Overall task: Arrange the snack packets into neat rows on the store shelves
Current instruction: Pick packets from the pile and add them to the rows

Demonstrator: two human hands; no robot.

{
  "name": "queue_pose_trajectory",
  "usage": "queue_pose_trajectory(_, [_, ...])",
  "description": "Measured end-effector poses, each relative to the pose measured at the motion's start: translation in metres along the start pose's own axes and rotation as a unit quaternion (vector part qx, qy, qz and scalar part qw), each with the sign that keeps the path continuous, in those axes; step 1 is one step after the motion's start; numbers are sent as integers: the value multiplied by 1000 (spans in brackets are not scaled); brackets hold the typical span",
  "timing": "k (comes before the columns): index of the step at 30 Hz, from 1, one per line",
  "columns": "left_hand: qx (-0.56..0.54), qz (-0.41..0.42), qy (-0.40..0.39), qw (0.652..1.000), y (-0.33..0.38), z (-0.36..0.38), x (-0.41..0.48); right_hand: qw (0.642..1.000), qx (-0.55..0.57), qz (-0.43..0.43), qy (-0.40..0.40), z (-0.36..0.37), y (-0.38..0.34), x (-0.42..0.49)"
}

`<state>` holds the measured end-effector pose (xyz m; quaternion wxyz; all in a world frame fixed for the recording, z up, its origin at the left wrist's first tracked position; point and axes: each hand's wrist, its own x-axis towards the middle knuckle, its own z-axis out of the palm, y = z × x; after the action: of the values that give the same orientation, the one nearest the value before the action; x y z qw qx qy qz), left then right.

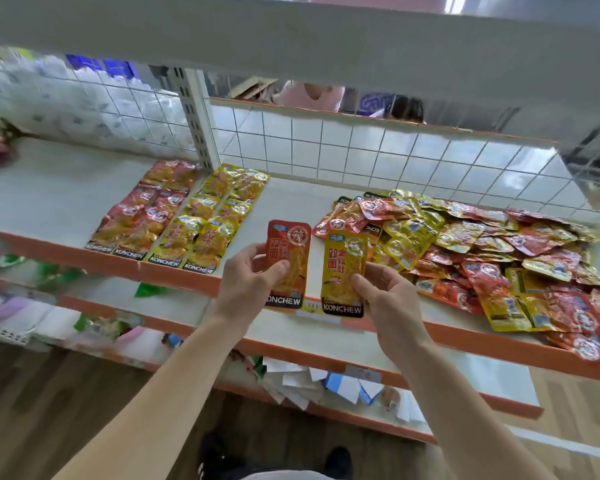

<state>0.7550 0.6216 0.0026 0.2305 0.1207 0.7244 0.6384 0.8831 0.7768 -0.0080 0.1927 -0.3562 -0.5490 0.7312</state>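
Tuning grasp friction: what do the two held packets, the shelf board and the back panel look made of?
Red packet in the left hand and yellow packet in the right hand: glossy printed film, plastic or foil laminate, going by glare and crinkles. Shelf board: smooth matte white, probably painted metal. Back panel: white wire grid, likely coated steel.

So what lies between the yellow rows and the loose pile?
In the head view, bare white shelf; nearer the front edge, the left hand holds a red packet and the right hand a yellow packet.
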Motion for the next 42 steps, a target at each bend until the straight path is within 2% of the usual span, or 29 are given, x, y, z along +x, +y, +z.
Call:
queue_pose_trajectory(11, [-6, 7, -52, 999, -2, -110, 39, 998, -14, -43, 32, 113, 14, -8])
queue_pose_trajectory(20, [-9, 9, -85, 996, -6, -182, 75, 997, -20, -38, 70, 193, 25, -2])
queue_pose_trajectory(29, [9, 27, -95, 995, 1, -185, 99, 993, -42, -32, 106, 207, 14, 29])
queue_pose_trajectory(37, [29, 9, -84, 996, 7, -165, 134, 990, -59, 5, 131, 199, 7, 107])
queue_pose_trajectory(42, [29, -5, -65, 997, 6, -152, 156, 980, -151, 8, 133, 192, 7, 153])
